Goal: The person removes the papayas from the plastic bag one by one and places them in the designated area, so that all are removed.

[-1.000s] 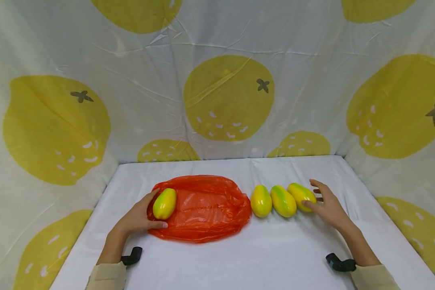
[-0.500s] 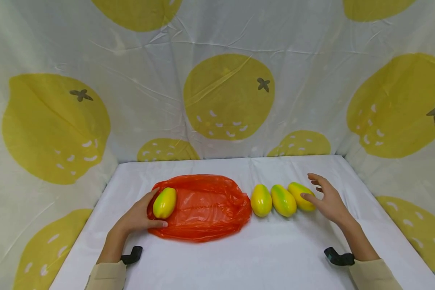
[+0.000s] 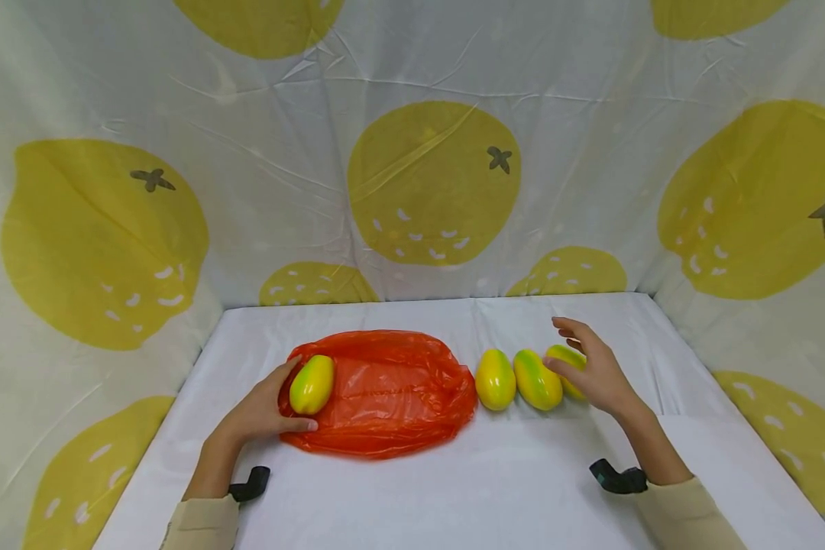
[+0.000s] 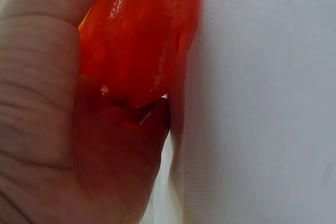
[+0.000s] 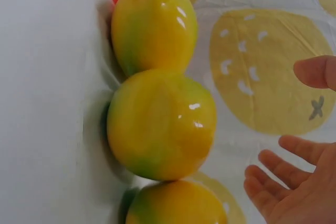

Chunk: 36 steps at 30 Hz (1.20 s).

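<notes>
A red plastic bag [image 3: 399,397] lies spread on the white cloth, with a glossy yellow-green mango [image 3: 312,385] at its left end. My left hand [image 3: 264,405] grips that end, thumb in front and fingers reaching behind the mango. In the left wrist view, red film [image 4: 142,40] sits within the curve of the hand. Right of the bag stand three more mangoes in a row: a left one [image 3: 495,380], a middle one [image 3: 538,380] and a right one [image 3: 565,353]. My right hand [image 3: 594,374] is over the right mango, partly covering it, fingers spread and holding nothing.
White cloth [image 3: 440,496] covers the table. Behind and at both sides hangs a pale curtain [image 3: 275,183] printed with large lemons. A black wrist camera mount [image 3: 250,484] sits at the left wrist, another mount [image 3: 619,477] at the right.
My right hand has moved left and slightly up from beside the right mango to over it. The left hand, bag and mangoes have stayed in place.
</notes>
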{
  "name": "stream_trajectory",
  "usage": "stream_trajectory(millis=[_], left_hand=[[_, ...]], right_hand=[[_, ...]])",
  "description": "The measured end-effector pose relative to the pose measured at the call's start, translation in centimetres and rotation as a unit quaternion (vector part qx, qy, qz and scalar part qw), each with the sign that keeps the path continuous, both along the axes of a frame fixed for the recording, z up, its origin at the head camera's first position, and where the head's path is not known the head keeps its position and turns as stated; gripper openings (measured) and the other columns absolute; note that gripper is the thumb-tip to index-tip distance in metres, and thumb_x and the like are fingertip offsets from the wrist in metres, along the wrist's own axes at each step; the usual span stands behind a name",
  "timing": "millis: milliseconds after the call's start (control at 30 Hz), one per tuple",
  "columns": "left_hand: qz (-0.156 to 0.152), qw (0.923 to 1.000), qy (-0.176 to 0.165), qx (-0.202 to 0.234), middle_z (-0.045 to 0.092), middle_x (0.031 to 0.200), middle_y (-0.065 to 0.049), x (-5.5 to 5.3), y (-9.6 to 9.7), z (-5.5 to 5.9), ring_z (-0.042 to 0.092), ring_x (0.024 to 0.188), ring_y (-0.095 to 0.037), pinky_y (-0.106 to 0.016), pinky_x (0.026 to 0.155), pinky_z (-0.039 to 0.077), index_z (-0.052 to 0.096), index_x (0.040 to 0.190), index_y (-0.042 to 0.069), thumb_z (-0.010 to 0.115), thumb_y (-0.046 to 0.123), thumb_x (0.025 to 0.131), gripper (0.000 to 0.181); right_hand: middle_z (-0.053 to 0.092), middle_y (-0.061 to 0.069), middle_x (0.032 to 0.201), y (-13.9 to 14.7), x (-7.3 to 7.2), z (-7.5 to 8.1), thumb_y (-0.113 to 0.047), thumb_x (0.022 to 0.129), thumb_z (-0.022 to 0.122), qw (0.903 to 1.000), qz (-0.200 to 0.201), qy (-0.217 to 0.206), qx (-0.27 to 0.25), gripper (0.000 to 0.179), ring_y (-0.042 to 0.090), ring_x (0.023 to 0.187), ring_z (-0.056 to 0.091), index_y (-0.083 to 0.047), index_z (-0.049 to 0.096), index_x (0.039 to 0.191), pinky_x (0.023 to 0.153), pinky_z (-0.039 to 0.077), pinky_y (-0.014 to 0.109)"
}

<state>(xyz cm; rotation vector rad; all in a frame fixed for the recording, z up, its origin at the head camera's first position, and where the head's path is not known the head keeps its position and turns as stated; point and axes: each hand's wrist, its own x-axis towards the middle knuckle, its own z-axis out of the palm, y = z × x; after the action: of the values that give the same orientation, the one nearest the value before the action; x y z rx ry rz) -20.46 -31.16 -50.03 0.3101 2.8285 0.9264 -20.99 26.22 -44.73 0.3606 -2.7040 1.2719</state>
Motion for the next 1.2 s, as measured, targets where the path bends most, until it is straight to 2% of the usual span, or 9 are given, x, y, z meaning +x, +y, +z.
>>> stream_trajectory(millis=[200,400,867,1033,1200], left_hand=[[0.004,1.0,-0.007,0.003,0.037,0.161,-0.018,0.1,0.1,-0.2,0.04,0.144,-0.043,-0.067,0.105,0.049,0.023,0.163,0.012,0.091,0.057,0.067,0.126],[0.007,0.9998,-0.018,0.007,0.038,0.161,-0.016,0.3,0.1,-0.3,0.04,0.144,-0.042,-0.066,0.105,0.05,0.023,0.163,0.013,0.092,0.058,0.065,0.128],[-0.006,0.9999,-0.011,0.011,0.037,0.162,-0.015,-0.1,-0.5,-0.4,0.04,0.143,-0.042,-0.067,0.106,0.048,0.023,0.163,0.017,0.088,0.058,0.071,0.121],[-0.018,0.9996,-0.005,0.022,0.035,0.164,-0.014,-0.3,-0.7,-0.1,0.038,0.144,-0.041,-0.066,0.104,0.05,0.024,0.163,0.021,0.088,0.056,0.071,0.118],[-0.013,0.9996,-0.013,0.021,0.033,0.165,-0.014,-0.2,-0.6,0.3,0.035,0.146,-0.042,-0.066,0.101,0.052,0.025,0.163,0.026,0.09,0.056,0.068,0.119]], right_hand=[[0.043,0.018,0.158,-1.8,-0.3,0.1,-0.02,0.095,0.072,0.9995,0.017,-0.016,-0.019,0.068,0.041,0.141,0.042,-0.007,0.04,0.154,0.119,0.034,0.064],[0.044,0.016,0.157,-2.9,-0.5,-0.2,-0.022,0.097,0.071,0.999,0.037,-0.01,-0.022,0.067,0.04,0.14,0.044,-0.008,0.04,0.154,0.119,0.035,0.063],[0.045,0.013,0.158,-6.1,-1.0,0.4,-0.023,0.096,0.071,0.9971,0.064,-0.027,-0.033,0.066,0.038,0.142,0.045,-0.012,0.041,0.154,0.119,0.037,0.061],[0.047,0.012,0.157,-7.3,-1.1,0.5,-0.028,0.096,0.072,0.9955,0.081,-0.035,-0.035,0.066,0.038,0.142,0.045,-0.014,0.042,0.154,0.119,0.038,0.06],[0.048,0.011,0.156,-8.2,-1.2,0.7,-0.031,0.095,0.072,0.9934,0.093,-0.043,-0.05,0.067,0.038,0.142,0.045,-0.014,0.043,0.153,0.119,0.037,0.061]])
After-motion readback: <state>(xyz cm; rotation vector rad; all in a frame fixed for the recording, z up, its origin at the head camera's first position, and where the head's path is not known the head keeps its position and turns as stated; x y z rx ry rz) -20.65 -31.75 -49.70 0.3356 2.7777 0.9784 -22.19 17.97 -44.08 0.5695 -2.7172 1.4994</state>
